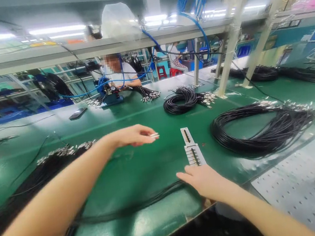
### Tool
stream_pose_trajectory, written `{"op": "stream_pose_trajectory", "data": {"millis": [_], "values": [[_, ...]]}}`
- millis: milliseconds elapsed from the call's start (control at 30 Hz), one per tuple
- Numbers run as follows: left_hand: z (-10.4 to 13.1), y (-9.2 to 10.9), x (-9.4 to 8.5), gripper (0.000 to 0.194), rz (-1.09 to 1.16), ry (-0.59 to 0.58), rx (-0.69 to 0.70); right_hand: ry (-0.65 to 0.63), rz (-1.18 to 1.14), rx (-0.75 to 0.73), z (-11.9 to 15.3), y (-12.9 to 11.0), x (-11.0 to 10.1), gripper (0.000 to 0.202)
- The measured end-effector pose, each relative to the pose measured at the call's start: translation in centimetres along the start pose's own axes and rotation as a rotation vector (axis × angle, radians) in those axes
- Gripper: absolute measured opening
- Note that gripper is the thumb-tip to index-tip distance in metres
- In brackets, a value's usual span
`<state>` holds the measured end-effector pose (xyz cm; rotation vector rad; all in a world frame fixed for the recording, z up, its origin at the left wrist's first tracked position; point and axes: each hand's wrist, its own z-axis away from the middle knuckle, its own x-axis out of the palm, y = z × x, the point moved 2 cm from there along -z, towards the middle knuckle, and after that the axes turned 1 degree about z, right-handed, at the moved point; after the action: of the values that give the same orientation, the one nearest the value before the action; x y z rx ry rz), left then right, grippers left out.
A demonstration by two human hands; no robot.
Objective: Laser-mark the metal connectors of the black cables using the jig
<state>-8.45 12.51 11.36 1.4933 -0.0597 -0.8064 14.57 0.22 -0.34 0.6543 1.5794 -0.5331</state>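
My left hand [136, 135] is raised over the green tabletop, its fingertips pinched on small silvery pieces [154, 135]; whether a cable trails from them I cannot see. At the near end of a pale slotted fixture [192, 153], my right hand [204, 180] is closed. A few black cables [146, 204] run from the left side of the table into it, and the fingers hide their ends. Dark parts sit along the fixture's middle. Under and beside my left arm lies a thick bundle of black cables [24, 197] with silvery ends.
Coiled black cables [236, 130] lie at the right, with a smaller coil [183, 100] farther back. A perforated metal plate [305, 178] is at the near right. Across the table, a person [121, 72] sits behind a blue bench device [109, 93]. Pale posts [231, 40] carry an overhead shelf.
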Motion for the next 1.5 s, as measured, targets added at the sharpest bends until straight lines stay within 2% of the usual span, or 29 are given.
{"op": "stream_pose_trajectory", "data": {"millis": [33,100,167,233,300,367,467,533,600,700,800,933,1100,1167,1333,1433,1500], "values": [[-1.1,-0.6,2.1,0.028,0.013,-0.130,-0.002,0.003,0.013,-0.022,-0.7,-0.3,-0.2,0.048],[-3.0,-2.0,5.8,0.036,0.005,-0.205,0.038,0.007,0.028,-0.028,-1.6,-0.6,-0.3,0.047],[-4.5,-3.6,8.6,0.034,-0.046,-0.110,0.074,0.007,0.025,0.003,-1.7,-0.7,0.0,0.042],[-5.2,-5.1,10.6,0.027,-0.103,-0.029,0.090,0.019,-0.014,0.032,-1.1,-0.8,0.4,0.034],[-5.1,-6.2,11.8,0.021,-0.124,-0.001,0.101,0.054,-0.106,0.029,-0.2,-0.7,0.5,0.027],[-4.6,-6.8,12.6,0.017,-0.135,0.000,0.124,0.124,-0.224,0.012,0.7,-0.2,0.3,0.030],[-3.9,-7.0,13.0,0.016,-0.245,-0.032,0.211,0.307,-0.353,0.087,1.5,1.5,0.1,0.025],[-3.6,-7.1,13.0,0.017,-0.394,-0.044,0.243,0.441,-0.419,0.219,1.6,3.3,0.3,0.021],[-3.6,-7.2,12.5,0.016,-0.553,-0.058,0.215,0.533,-0.485,0.362,1.5,5.2,1.0,0.021],[-3.7,-7.6,11.5,0.012,-0.663,-0.147,0.148,0.595,-0.571,0.530,1.1,7.4,2.4,0.021],[-3.6,-7.6,10.8,0.014,-0.603,-0.261,0.151,0.590,-0.642,0.638,0.7,8.3,3.6,0.022],[-3.3,-7.0,11.1,0.008,-0.630,-0.320,0.182,0.583,-0.656,0.609,0.6,8.3,4.1,0.020],[-3.0,-6.2,12.2,0.019,-0.815,-0.212,0.203,0.557,-0.645,0.540,0.6,8.0,4.1,0.017],[-2.8,-6.1,12.3,0.017,-0.845,-0.233,0.252,0.557,-0.651,0.544,0.7,8.1,4.2,0.017],[-2.4,-6.1,11.4,0.004,-0.879,-0.318,0.318,0.555,-0.671,0.542,0.7,8.1,4.1,0.017],[-2.3,-5.8,10.9,0.011,-0.854,-0.332,0.361,0.551,-0.683,0.537,0.7,8.1,4.1,0.017],[-2.4,-5.6,10.7,0.014,-0.749,-0.291,0.394,0.562,-0.690,0.544,0.7,8.2,4.1,0.017]]}}
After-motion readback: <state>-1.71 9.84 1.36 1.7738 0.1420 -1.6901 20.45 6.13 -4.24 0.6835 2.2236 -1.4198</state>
